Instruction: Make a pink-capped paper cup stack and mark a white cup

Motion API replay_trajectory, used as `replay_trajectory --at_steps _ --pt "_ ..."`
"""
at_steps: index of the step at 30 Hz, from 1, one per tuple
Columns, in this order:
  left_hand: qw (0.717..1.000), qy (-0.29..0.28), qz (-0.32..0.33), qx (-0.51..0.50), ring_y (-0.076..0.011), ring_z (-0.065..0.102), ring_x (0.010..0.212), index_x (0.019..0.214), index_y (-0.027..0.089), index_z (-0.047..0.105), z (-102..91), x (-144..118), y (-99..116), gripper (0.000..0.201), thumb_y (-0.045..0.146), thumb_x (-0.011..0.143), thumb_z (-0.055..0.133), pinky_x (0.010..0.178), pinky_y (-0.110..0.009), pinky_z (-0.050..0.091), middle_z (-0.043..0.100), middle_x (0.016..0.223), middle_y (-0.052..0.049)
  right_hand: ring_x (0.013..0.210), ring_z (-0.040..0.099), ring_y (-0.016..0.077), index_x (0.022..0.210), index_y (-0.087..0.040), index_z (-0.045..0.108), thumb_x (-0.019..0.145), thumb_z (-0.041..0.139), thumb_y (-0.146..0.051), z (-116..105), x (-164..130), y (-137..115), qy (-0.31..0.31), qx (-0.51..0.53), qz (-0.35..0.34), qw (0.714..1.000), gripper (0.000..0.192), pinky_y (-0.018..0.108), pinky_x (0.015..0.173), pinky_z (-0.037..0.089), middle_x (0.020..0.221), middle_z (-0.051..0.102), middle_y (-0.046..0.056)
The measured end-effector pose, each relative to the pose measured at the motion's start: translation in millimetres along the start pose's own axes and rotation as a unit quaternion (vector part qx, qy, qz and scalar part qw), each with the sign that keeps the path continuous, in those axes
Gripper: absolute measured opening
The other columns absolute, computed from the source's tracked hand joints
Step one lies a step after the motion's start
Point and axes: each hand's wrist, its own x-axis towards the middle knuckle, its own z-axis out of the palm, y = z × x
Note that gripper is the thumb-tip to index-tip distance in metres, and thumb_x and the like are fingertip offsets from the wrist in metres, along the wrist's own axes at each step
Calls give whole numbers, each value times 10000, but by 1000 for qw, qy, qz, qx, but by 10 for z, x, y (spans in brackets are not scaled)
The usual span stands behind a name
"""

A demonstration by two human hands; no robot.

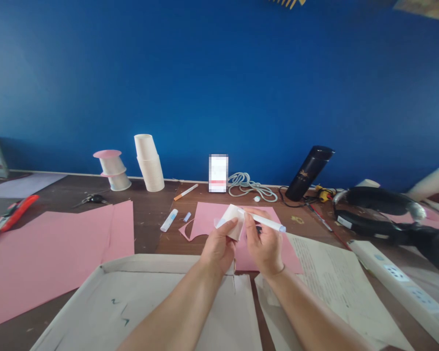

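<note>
My left hand [219,248] is closed around a small white paper cup [231,212], tilted on its side above the pink paper. In my right hand [266,246] is a white marker [266,222] with a pale blue end, pinched between thumb and fingers. The marker's other end is at the cup's right side; whether its tip touches the cup is hard to tell. Beneath both hands lies a pink sheet [207,214]. Left of it are a curved pink scrap [185,232], a small blue cap [187,217] and a clear tube-like item [169,220].
Stacked white cups [149,168] and joined cups with pink discs [117,170] stand near the blue wall. A phone [218,173], coiled cable [249,185] and leaning black bottle [309,173] are behind. Headphones [380,214] and a power strip [398,280] lie right; a red-handled cutter [20,213] left.
</note>
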Motion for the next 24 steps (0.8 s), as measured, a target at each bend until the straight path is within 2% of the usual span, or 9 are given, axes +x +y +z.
replay_trajectory --at_steps 24 --pt "999 42 -11 -19 -145 678 784 891 104 663 -6 30 55 236 56 665 711 698 -190 544 721 906 -81 897 628 194 1035 -209 633 896 490 -266 1 -3 4 -4 4 -1 1000 208 339 795 510 964 673 74"
